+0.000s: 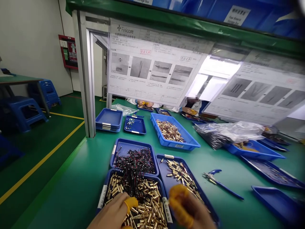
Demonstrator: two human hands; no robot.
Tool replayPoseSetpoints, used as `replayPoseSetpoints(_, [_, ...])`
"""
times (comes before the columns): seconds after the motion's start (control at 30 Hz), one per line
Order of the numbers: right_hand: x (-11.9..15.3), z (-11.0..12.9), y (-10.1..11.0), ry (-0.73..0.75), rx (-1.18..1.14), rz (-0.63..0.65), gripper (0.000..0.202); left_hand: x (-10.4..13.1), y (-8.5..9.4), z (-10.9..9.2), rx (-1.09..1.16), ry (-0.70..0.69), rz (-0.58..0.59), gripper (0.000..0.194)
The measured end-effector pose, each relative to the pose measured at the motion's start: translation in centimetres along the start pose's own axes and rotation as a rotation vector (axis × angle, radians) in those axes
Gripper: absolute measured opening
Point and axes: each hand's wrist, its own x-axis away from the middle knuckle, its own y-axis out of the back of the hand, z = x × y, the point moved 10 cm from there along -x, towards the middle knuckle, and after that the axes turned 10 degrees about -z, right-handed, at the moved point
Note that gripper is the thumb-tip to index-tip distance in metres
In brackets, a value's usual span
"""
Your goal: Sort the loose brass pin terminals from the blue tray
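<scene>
At the bottom edge, my left hand (115, 211) is over a blue tray (103, 194) of brass-coloured tubes (152, 202). Its fingers, capped with yellow finger cots, are bent and apart, partly cut off by the frame. My right hand (188, 208), also in yellow cots and slightly blurred, curls its fingers closed above the near part of a second blue tray (164, 165); what they pinch is not clear. That tray carries brass tubes with dark leads (183, 175). A bundle of thin black and red wires (134, 162) fills the tray behind and hangs over the left tray's tubes.
Blue-handled pliers (221, 184) lie to the right on the green table. Farther back are a blue bin (190, 141) of brass parts, stacked trays (108, 117) and a plastic bag (228, 132). Instruction sheets (152, 89) hang from the shelf. Other people work across the table.
</scene>
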Motion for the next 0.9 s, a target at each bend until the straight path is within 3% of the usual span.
replayPoseSetpoints(0.07, [-1.9, 1.1, 4.5, 0.067, 0.298, -0.212, 0.029, -0.4, -1.0, -1.1, -0.103, -0.059, 0.054, 0.020])
replayPoseSetpoints(0.1, [-2.5, 1.7, 5.1, 0.110, 0.413, -0.238, 0.026, -0.6, -1.7, -1.6, -0.166, -0.095, 0.063, 0.016])
replayPoseSetpoints(0.17, [-3.0, 2.5, 2.7, 0.194, 0.448, -0.112, 0.025, -1.2, -3.4, -2.5, -0.295, -0.171, 0.073, 0.011])
replayPoseSetpoints(0.27, [-2.2, 3.2, -3.3, 0.279, 0.365, 0.082, 0.019, -1.8, -5.5, -3.1, -0.425, -0.232, 0.117, 0.007])
replayPoseSetpoints(0.37, [-1.4, 3.6, -6.8, 0.338, 0.339, 0.125, 0.008, -1.9, -5.9, -3.0, -0.416, -0.264, 0.145, 0.010])
replayPoseSetpoints(0.43, [-1.2, 3.6, -7.0, 0.340, 0.328, 0.122, 0.010, -1.8, -5.5, -2.6, -0.349, -0.248, 0.149, 0.012])
replayPoseSetpoints(0.5, [-0.9, 3.6, -5.9, 0.304, 0.259, 0.087, 0.010, -1.9, -4.4, -1.9, -0.217, -0.172, 0.097, 0.014])
replayPoseSetpoints(0.63, [0.5, 2.9, -3.8, 0.094, -0.030, 0.045, 0.013, -2.3, -1.1, -0.9, 0.162, 0.048, -0.136, 0.016])
replayPoseSetpoints(0.77, [2.5, 1.7, -5.1, -0.082, -0.189, 0.121, 0.016, -2.4, 0.9, -0.8, 0.364, 0.156, -0.282, 0.013])
replayPoseSetpoints(0.9, [3.1, 0.9, -6.5, -0.093, -0.174, 0.193, 0.018, -2.3, 1.8, -1.2, 0.417, 0.138, -0.316, 0.011])
